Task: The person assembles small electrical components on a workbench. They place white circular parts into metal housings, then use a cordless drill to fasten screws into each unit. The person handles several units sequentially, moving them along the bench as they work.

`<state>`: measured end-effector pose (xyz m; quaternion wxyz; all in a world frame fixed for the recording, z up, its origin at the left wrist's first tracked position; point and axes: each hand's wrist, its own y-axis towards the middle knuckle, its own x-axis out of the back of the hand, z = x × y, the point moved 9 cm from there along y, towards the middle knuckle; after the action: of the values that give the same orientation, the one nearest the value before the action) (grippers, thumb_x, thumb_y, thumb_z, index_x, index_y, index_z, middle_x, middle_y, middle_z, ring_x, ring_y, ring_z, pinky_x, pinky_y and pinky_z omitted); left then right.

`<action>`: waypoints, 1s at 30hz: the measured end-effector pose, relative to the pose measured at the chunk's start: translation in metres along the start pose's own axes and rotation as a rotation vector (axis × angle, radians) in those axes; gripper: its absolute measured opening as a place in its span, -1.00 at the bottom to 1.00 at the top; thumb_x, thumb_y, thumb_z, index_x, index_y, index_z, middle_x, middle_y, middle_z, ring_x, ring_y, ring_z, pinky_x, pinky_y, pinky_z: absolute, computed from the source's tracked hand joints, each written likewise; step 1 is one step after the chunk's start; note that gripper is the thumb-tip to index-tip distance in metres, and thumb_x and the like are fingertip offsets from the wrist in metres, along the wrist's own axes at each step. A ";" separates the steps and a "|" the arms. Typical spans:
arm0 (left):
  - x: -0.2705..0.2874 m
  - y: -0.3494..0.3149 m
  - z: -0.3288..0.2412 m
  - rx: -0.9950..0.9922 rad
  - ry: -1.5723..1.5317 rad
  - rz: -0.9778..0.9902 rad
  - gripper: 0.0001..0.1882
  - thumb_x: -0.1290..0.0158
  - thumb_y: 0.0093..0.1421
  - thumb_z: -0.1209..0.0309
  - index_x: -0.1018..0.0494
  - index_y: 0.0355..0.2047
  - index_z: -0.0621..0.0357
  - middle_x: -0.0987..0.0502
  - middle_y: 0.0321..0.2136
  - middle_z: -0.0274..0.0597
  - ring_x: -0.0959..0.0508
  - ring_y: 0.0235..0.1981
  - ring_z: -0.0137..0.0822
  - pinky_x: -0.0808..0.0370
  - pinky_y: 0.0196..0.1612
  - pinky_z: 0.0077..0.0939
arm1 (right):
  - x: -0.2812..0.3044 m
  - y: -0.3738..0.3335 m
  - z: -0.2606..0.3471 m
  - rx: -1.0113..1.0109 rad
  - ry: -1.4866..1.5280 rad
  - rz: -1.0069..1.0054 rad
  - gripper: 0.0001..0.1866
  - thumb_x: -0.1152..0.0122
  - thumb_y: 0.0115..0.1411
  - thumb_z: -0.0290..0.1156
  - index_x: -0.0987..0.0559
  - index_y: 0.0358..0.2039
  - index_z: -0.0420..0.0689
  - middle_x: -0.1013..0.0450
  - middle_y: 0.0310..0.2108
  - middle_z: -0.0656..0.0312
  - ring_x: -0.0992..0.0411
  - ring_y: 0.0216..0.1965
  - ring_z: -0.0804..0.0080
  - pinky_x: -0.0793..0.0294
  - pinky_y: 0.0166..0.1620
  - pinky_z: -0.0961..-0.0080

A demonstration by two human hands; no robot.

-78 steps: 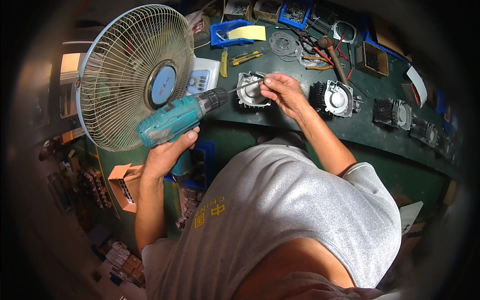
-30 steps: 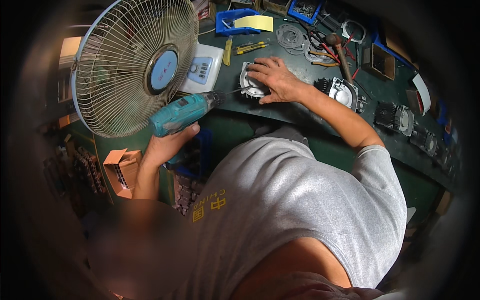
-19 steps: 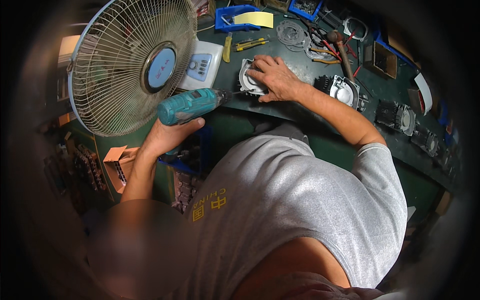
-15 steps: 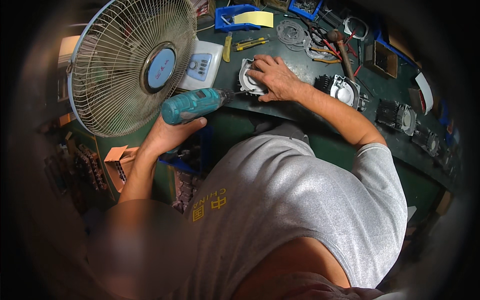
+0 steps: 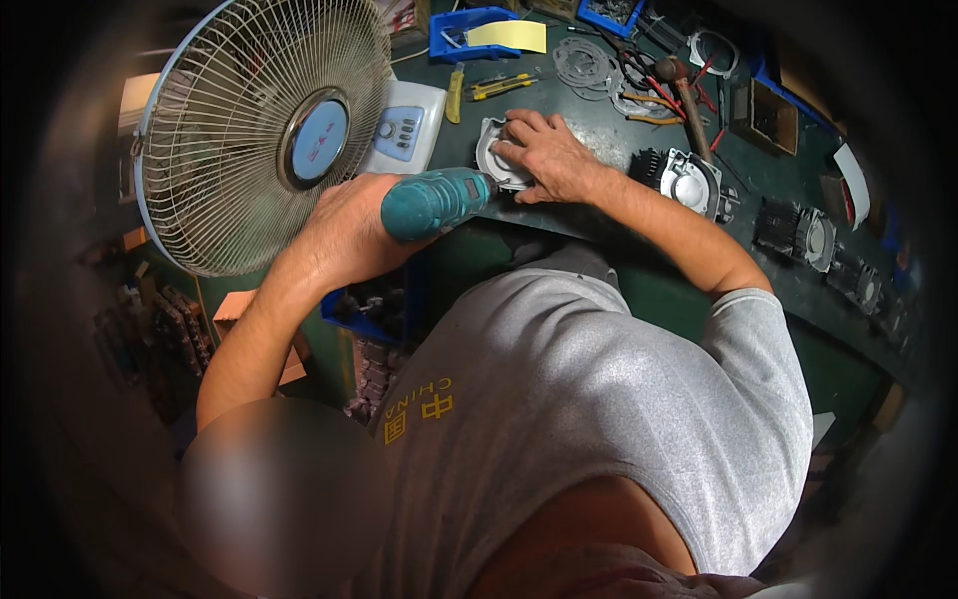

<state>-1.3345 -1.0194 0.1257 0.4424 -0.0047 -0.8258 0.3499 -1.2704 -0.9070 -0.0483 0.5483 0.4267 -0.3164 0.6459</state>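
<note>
My left hand (image 5: 361, 228) is wrapped round a teal cordless drill (image 5: 431, 204), which lies sideways above the bench's near edge. The drill's nose meets the near side of a pale grey metal casting (image 5: 491, 148) with a round recess; the bit's tip is hard to make out. Over that casting lies my right hand (image 5: 555, 160), its fingers across the top and its thumb at the near side, gripping it against the bench. A similar finned casting (image 5: 689, 187) stands just right of my right hand.
A large fan (image 5: 269, 140) stands close by my left arm. On the dark green bench (image 5: 599, 222) lie a hammer (image 5: 689, 105), yellow cutters (image 5: 499, 87), pliers (image 5: 649, 100), flat ring gaskets (image 5: 581, 65), blue bins (image 5: 469, 30) and more finned castings (image 5: 798, 232) at right.
My left hand has brought the drill to the right, up against the casting. My right hand and the casting have stayed in place.
</note>
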 end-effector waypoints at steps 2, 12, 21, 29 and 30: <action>-0.003 0.003 0.000 0.007 0.037 0.012 -0.73 -0.31 0.06 0.32 -0.59 -0.26 0.16 -0.66 -0.37 0.01 -0.65 -0.27 0.07 -0.57 -0.12 -0.16 | -0.001 -0.001 -0.001 -0.008 0.016 0.030 -0.11 -0.61 -0.18 -0.12 -0.46 0.20 -0.08 -0.31 0.15 0.07 -0.10 0.36 0.06 -0.27 0.15 0.04; -0.011 0.005 -0.002 0.051 0.039 0.034 -0.75 -0.30 0.07 0.34 -0.58 -0.25 0.14 -0.65 -0.39 -0.01 -0.67 -0.28 0.03 -0.60 -0.14 -0.16 | -0.004 -0.004 0.000 -0.002 -0.020 0.014 -0.15 -0.60 -0.16 -0.09 -0.49 0.17 -0.08 -0.32 0.14 0.10 -0.10 0.36 0.09 -0.29 0.12 0.04; -0.019 0.005 0.000 0.051 0.048 0.040 -0.73 -0.30 0.07 0.34 -0.58 -0.22 0.12 -0.66 -0.37 0.00 -0.66 -0.26 0.05 -0.59 -0.12 -0.14 | -0.005 -0.004 -0.001 0.006 -0.013 0.005 -0.14 -0.60 -0.20 -0.09 -0.50 0.16 -0.07 -0.32 0.13 0.11 -0.12 0.35 0.12 -0.30 0.09 0.04; -0.020 0.001 0.000 0.052 0.030 0.011 -0.73 -0.30 0.07 0.34 -0.58 -0.22 0.12 -0.66 -0.37 -0.01 -0.66 -0.26 0.04 -0.59 -0.12 -0.16 | -0.005 -0.005 0.001 0.011 -0.021 -0.016 -0.16 -0.60 -0.21 -0.09 -0.52 0.14 -0.07 -0.33 0.12 0.11 -0.13 0.34 0.12 -0.29 0.09 0.05; -0.020 0.001 0.001 0.056 0.028 0.009 -0.73 -0.30 0.07 0.34 -0.58 -0.22 0.12 -0.66 -0.37 -0.01 -0.66 -0.26 0.04 -0.59 -0.12 -0.16 | -0.006 -0.005 0.001 0.009 -0.024 -0.013 -0.16 -0.60 -0.21 -0.10 -0.52 0.13 -0.07 -0.33 0.12 0.11 -0.13 0.34 0.12 -0.29 0.09 0.05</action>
<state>-1.3234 -1.0256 0.1100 0.4525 -0.0009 -0.8092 0.3747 -1.2645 -0.9095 -0.0532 0.5466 0.4390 -0.3173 0.6386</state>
